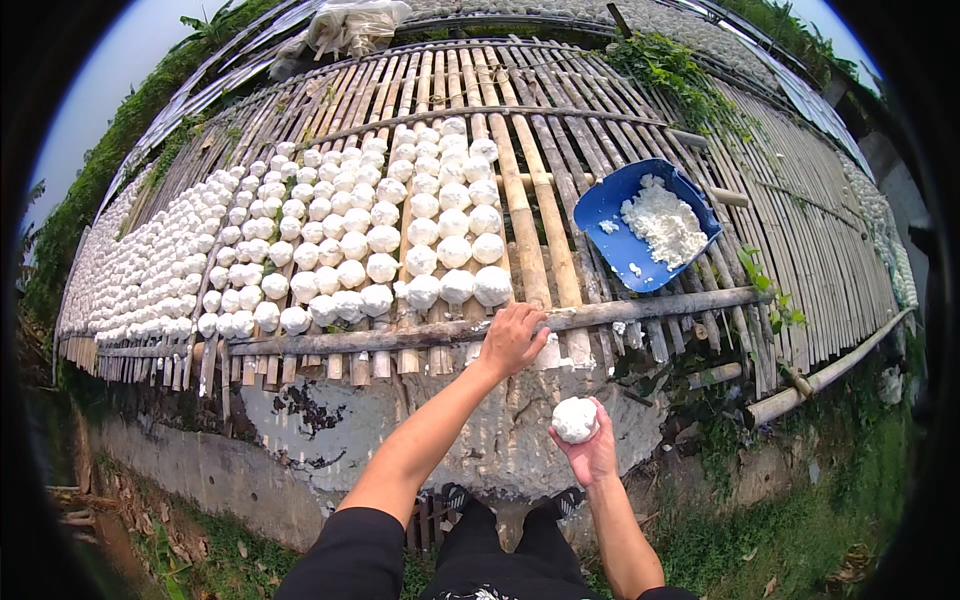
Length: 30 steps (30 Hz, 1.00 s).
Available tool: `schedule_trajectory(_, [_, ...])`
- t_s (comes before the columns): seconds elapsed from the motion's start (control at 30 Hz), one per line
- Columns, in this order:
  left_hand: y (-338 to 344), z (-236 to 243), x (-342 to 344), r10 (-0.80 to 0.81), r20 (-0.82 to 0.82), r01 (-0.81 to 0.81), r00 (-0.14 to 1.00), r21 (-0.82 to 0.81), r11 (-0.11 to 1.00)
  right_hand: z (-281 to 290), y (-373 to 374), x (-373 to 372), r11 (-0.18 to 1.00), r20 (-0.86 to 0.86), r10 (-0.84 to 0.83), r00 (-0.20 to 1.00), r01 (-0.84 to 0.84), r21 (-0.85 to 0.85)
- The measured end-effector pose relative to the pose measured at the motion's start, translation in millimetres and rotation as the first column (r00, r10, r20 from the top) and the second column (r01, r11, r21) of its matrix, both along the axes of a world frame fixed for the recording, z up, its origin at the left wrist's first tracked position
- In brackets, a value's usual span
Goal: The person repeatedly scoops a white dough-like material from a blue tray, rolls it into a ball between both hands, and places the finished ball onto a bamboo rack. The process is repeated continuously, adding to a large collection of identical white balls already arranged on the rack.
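Observation:
My right hand (588, 450) is palm up in front of my body and holds a round white ball (574, 419) of soft paste. My left hand (513, 338) reaches forward and rests on the front pole (660, 306) of a bamboo slat rack (560, 180); nothing shows in it. Just beyond its fingers lies the nearest white ball (492, 286), the end of several rows of white balls (330, 240) laid out on the slats. A blue tub (606, 205) with white paste (666, 224) in it sits on the rack to the right.
The rack stands over a cracked concrete wall (300, 420). Grass and green plants (800, 520) grow below and to the right. More racks covered with white balls (880, 225) lie at the far right and back. A plastic bag bundle (350, 25) sits at the rack's far edge.

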<state>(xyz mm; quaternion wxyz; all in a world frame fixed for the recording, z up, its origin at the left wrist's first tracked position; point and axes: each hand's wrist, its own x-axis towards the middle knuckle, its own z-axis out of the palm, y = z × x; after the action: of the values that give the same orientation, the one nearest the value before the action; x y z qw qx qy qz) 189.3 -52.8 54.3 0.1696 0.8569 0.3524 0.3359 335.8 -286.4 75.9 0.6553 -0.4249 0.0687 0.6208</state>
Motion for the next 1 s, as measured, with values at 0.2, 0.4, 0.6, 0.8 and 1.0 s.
schedule_trajectory(0.2, [63.5, -49.6, 24.6, -0.062, -0.418, 0.109, 0.906, 0.09, 0.99, 28.3, 89.2, 43.4, 0.967, 0.262, 0.006, 0.965, -0.072, 0.243])
schedule_trajectory(0.4, [59.0, -51.7, 27.9, 0.0, -0.335, 0.007, 0.942, 0.019, 1.0, 6.2, 371.6, 70.1, 0.902, 0.415, 0.277, 0.867, -0.383, 0.198])
schedule_trajectory(0.6, [69.6, -35.9, 26.4, -0.115, -0.372, 0.083, 0.921, -0.101, 0.991, -2.1, 655.1, 36.5, 0.907, 0.61, 0.362, 0.705, -0.416, -0.057])
schedule_trajectory(0.8, [66.6, -48.3, 27.4, -0.091, -0.325, 0.048, 0.941, -0.137, 0.989, 47.4, 831.0, 11.2, 0.844, 0.946, -0.238, -0.218, -0.528, 0.091])
schedule_trajectory(1.0, [67.2, -41.5, 26.1, -0.105, -0.443, 0.044, 0.891, -0.144, 0.989, -39.1, 879.3, -3.4, 0.737, 0.818, -0.07, -0.571, -0.583, -0.344])
